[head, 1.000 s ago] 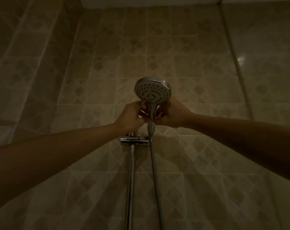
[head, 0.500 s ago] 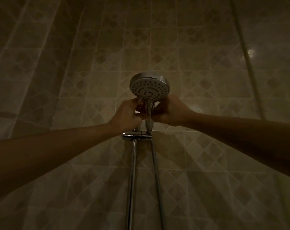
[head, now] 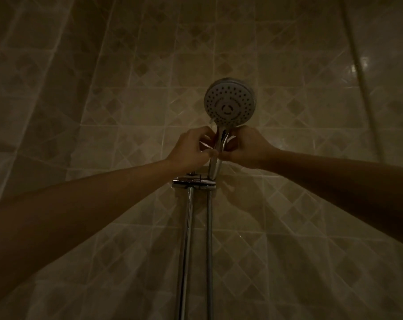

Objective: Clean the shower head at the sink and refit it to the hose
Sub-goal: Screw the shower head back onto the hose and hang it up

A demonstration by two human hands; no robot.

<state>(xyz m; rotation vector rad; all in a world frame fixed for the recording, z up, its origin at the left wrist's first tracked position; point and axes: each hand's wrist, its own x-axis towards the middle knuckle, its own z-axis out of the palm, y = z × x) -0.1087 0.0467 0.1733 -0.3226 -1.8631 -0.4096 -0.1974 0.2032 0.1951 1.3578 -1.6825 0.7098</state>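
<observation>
Shower head (head: 230,104), chrome, round, being seated in wall bracket (head: 194,182) with both hands at its handle

Item standing upright with nozzle face toward the camera, handle foot now meeting the bracket at the top of the riser rail (head: 187,239), where a second ago it was hovering clear above with the joint visible; hose (head: 209,245) hanging straight down beside the rail, already joined to the handle, so refitting is judged nearly finished and only letting go is remaining. Left hand (head: 191,150) curling loosely, thumb and fingertips pinching the handle's left side. Right hand (head: 246,146) curling round the handle's right side, fingers hidden behind it, gripping. Backdrop: dim, patterned wall tiles (head: 131,112), corner joint running at far right
</observation>
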